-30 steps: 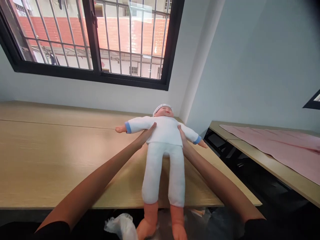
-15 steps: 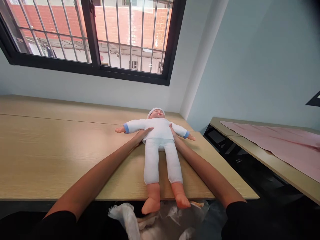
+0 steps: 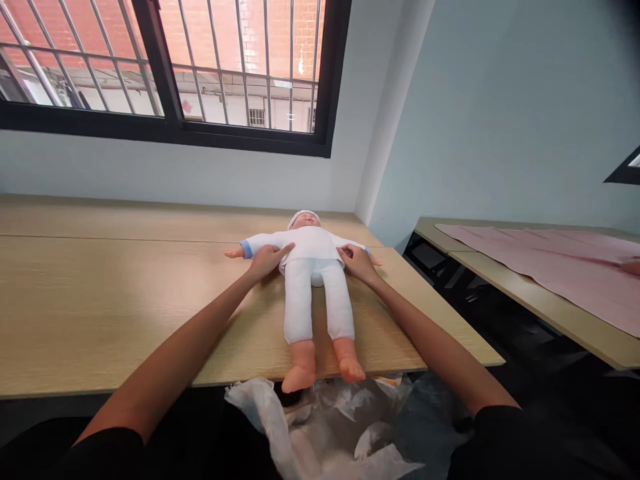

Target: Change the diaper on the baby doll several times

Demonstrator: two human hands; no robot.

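Observation:
A baby doll in a white top, white trousers and white cap lies on its back on the wooden table, arms spread and bare feet over the front edge. At the doll's side on the left, my left hand is closed on the edge of the white top. My right hand pinches the top's edge at the other side, just below the doll's sleeve with its blue cuff.
Plastic bags lie below the table's front edge. A second table at the right bears a pink cloth, and a hand shows at its far edge. A barred window is behind.
Both my hands have shifted from under the doll's sides to the edges of its top, and their fingers have closed there. Another hand has come into view at the right.

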